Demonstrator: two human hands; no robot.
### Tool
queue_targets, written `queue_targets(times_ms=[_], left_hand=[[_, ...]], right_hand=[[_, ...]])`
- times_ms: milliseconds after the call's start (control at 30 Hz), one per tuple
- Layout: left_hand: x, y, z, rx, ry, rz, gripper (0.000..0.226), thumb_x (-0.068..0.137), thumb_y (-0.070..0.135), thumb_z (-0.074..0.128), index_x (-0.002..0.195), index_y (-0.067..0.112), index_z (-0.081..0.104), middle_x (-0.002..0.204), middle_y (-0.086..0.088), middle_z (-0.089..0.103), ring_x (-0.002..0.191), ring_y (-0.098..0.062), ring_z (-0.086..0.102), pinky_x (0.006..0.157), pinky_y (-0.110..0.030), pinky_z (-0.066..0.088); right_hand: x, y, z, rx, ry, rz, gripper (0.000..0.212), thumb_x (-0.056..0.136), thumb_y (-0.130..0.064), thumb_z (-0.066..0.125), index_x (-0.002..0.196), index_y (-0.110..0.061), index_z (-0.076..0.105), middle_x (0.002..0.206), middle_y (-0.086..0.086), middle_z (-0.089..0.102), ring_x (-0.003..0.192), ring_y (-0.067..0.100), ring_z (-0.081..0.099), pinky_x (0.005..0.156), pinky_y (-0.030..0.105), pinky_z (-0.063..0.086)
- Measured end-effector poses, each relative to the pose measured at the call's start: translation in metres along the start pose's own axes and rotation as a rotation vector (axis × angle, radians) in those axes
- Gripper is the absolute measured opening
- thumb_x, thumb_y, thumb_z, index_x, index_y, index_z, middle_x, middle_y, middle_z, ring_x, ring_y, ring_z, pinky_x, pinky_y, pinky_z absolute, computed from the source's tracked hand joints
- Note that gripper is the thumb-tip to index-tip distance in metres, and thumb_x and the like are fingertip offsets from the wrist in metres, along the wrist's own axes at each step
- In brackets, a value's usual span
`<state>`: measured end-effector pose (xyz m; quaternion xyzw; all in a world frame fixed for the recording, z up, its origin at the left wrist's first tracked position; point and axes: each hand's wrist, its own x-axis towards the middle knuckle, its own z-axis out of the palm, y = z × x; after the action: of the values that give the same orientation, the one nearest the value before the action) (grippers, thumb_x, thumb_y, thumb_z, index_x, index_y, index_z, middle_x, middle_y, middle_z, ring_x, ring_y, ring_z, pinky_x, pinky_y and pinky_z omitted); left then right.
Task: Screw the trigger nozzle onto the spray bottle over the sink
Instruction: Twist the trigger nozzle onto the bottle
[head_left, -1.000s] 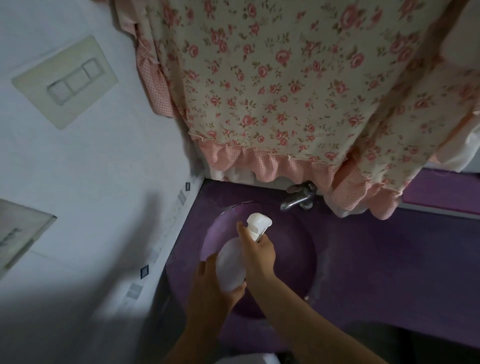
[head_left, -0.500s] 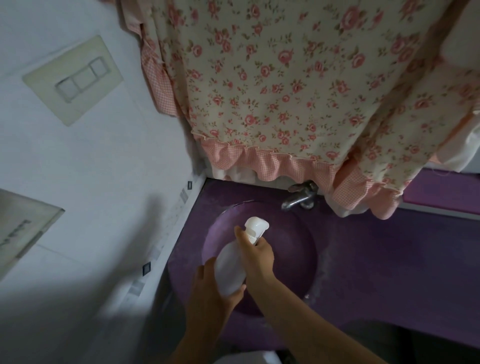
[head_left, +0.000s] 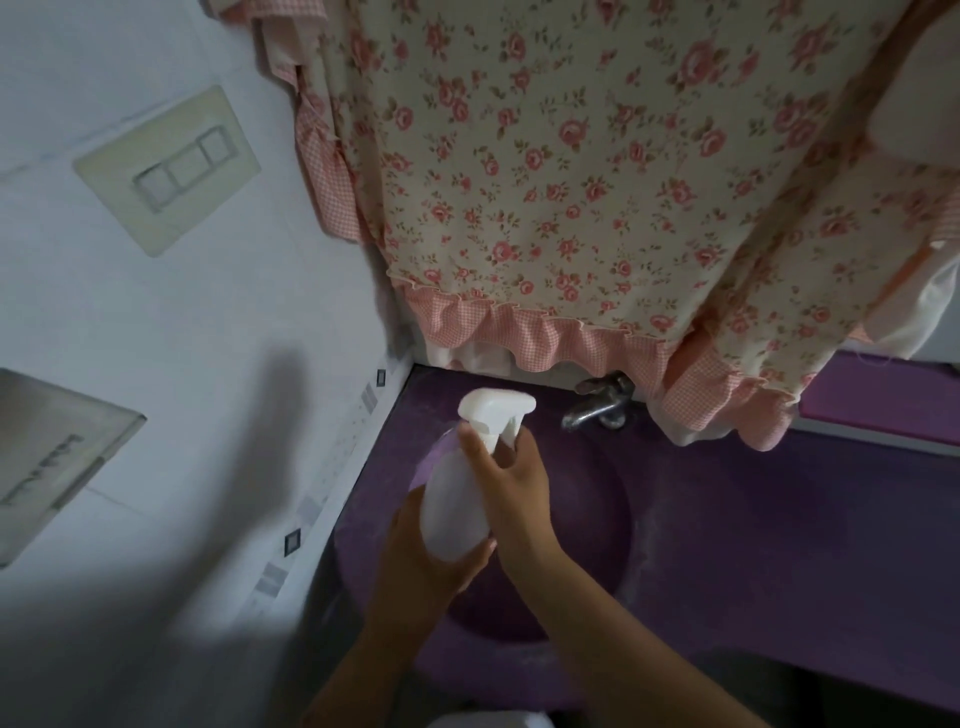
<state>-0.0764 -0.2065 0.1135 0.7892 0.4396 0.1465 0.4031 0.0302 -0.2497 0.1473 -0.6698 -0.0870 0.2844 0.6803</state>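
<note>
A white translucent spray bottle is held tilted over the round purple sink. My left hand cups the bottle's base from below. My right hand wraps the neck just under the white trigger nozzle, which sits on top of the bottle and points right toward the tap. My fingers hide the collar where nozzle and bottle meet.
A chrome tap stands at the sink's back edge on the purple counter. A floral frilled curtain hangs low over the tap. A white tiled wall with a switch plate is close on the left.
The view has shifted, so the hands and bottle sit higher and more to the centre. The nozzle head now points right. Both hands keep their grip.
</note>
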Motion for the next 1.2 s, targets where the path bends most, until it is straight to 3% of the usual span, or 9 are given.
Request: queue_targets(times_ms=[133,267,367,500,567,667,967,1067,1200], left_hand=[[0.007,0.023,-0.013,-0.070,-0.057,-0.005,0.093,0.054,0.050,0.082,0.131,0.017,0.041,0.118,0.001,0.057,0.110,-0.023,0.057,0.094,-0.039,0.051],[0.010,0.050,-0.036,-0.195,-0.125,0.077,0.063,0.068,0.028,0.081,0.114,0.031,0.038,0.092,0.024,0.046,0.081,0.006,0.050,0.056,-0.001,0.043],[0.011,0.071,-0.053,-0.302,-0.172,0.150,0.054,0.070,0.011,0.082,0.093,0.037,0.041,0.087,0.028,0.044,0.069,0.012,0.054,0.053,0.006,0.040],[0.013,0.086,-0.065,-0.404,-0.255,0.229,0.048,0.061,0.028,0.079,0.096,0.042,0.050,0.083,0.029,0.069,0.080,0.022,0.059,0.057,0.000,0.046],[0.014,0.090,-0.069,-0.440,-0.279,0.267,0.050,0.059,0.038,0.079,0.100,0.042,0.052,0.090,0.038,0.067,0.086,0.015,0.062,0.061,-0.004,0.049],[0.015,0.092,-0.072,-0.458,-0.291,0.310,0.056,0.056,0.048,0.075,0.108,0.037,0.055,0.099,0.026,0.070,0.094,0.000,0.067,0.067,-0.013,0.053],[0.014,0.094,-0.088,-0.508,-0.389,0.351,0.053,0.059,0.047,0.074,0.109,0.037,0.059,0.105,0.010,0.071,0.099,-0.011,0.067,0.075,-0.025,0.057],[0.013,0.096,-0.097,-0.538,-0.474,0.366,0.059,0.056,0.059,0.078,0.109,0.040,0.062,0.110,0.001,0.070,0.103,-0.016,0.066,0.084,-0.029,0.056],[0.013,0.095,-0.108,-0.550,-0.563,0.336,0.061,0.054,0.065,0.077,0.110,0.049,0.059,0.109,0.011,0.070,0.106,-0.013,0.065,0.083,-0.027,0.054]], right_hand=[[0.001,-0.034,-0.012,-0.003,-0.065,-0.221,0.041,0.088,-0.046,0.071,0.120,-0.021,0.064,0.113,-0.004,0.073,0.106,0.007,0.070,0.087,0.025,0.056],[-0.006,-0.083,-0.022,0.022,-0.120,-0.382,0.053,0.084,-0.053,0.063,0.122,-0.016,0.066,0.110,-0.003,0.075,0.103,0.006,0.072,0.084,0.023,0.058],[-0.011,-0.116,-0.025,0.053,-0.110,-0.467,0.048,0.087,-0.047,0.060,0.119,-0.012,0.068,0.102,-0.005,0.076,0.092,0.003,0.072,0.078,0.019,0.056],[-0.014,-0.147,-0.031,0.132,-0.102,-0.520,0.026,0.095,-0.030,0.065,0.106,-0.007,0.072,0.085,-0.001,0.071,0.077,0.011,0.064,0.072,0.025,0.054],[-0.016,-0.157,-0.032,0.198,-0.130,-0.506,0.029,0.090,-0.032,0.068,0.102,-0.006,0.071,0.085,0.005,0.069,0.079,0.019,0.061,0.076,0.034,0.053],[-0.017,-0.168,-0.033,0.218,-0.169,-0.516,0.024,0.082,-0.036,0.071,0.091,-0.013,0.072,0.080,0.000,0.069,0.075,0.013,0.062,0.072,0.028,0.054],[-0.015,-0.170,-0.031,0.141,-0.171,-0.639,0.019,0.083,-0.035,0.070,0.091,-0.019,0.071,0.086,-0.005,0.072,0.080,0.011,0.067,0.077,0.030,0.055],[-0.011,-0.171,-0.033,0.041,-0.167,-0.743,0.013,0.087,-0.029,0.072,0.096,-0.019,0.070,0.095,0.001,0.074,0.089,0.018,0.071,0.080,0.031,0.058],[-0.003,-0.175,-0.036,-0.160,-0.139,-0.995,0.018,0.091,-0.018,0.072,0.098,-0.033,0.064,0.097,0.001,0.071,0.090,0.022,0.070,0.081,0.034,0.058]])
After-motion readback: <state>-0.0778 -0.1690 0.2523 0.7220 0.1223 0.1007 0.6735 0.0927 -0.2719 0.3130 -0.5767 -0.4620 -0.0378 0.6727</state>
